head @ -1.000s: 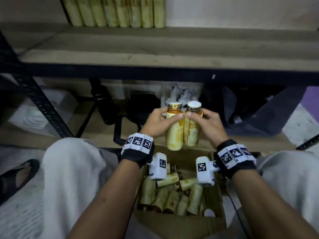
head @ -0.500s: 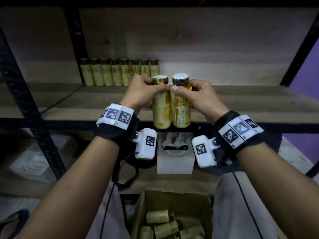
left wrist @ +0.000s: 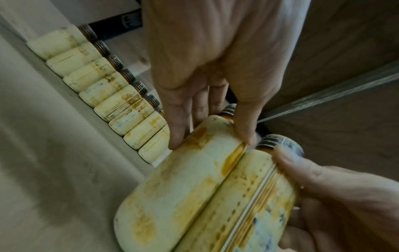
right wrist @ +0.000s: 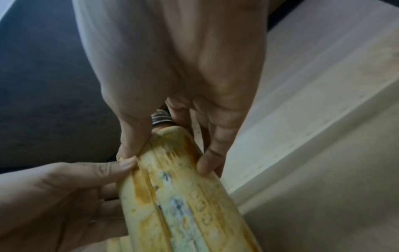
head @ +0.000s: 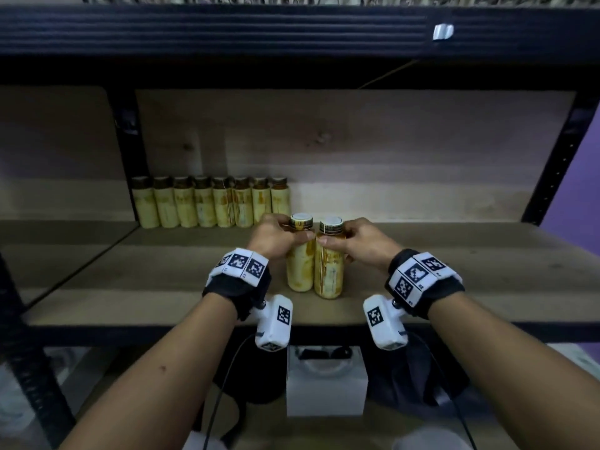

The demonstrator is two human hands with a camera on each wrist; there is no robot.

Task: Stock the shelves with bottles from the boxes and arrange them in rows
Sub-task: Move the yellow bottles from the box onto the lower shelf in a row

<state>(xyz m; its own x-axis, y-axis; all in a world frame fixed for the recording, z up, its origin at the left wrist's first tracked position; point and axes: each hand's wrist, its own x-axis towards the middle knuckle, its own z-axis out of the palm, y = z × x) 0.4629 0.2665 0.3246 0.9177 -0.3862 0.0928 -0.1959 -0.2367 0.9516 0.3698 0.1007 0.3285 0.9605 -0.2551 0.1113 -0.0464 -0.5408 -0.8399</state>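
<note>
1. Head view: the left hand [head: 276,238] and the right hand [head: 358,243] each grip one yellow-labelled bottle near its shoulder. The left bottle [head: 300,271] and the right bottle [head: 328,277] are upright and side by side, their sides touching, over the front half of the wooden shelf [head: 470,274]; whether their bases rest on the board cannot be told. Both thumb tips meet at the seam between the two bottles, just under the caps, and the other fingers curl round the outer sides. A row of bottles [head: 211,206] stands against the back panel, behind and to the left of the held pair, well apart from it. Below the shelf a white box [head: 326,394] sits on the lower level.

2. Left wrist view: the left hand [left wrist: 211,68] reaches down onto the left bottle [left wrist: 183,187]; the fingers [left wrist: 177,133] are clamped on the label's upper edge on one side and the thumb presses on the other side, at the groove where the right bottle [left wrist: 259,204] touches it. The right hand [left wrist: 345,196] holds that second bottle from the far side. The row of bottles [left wrist: 103,88] lines the back panel beyond.

3. Right wrist view: the right hand [right wrist: 179,68] is clamped on the right bottle [right wrist: 183,196] at its shoulder, thumb on one side, fingers [right wrist: 209,160] on the other, the cap showing between them. The left hand [right wrist: 54,196] comes in from the lower left, its thumb tip touching the right thumb. The pale shelf [right wrist: 323,170] lies beyond.
</note>
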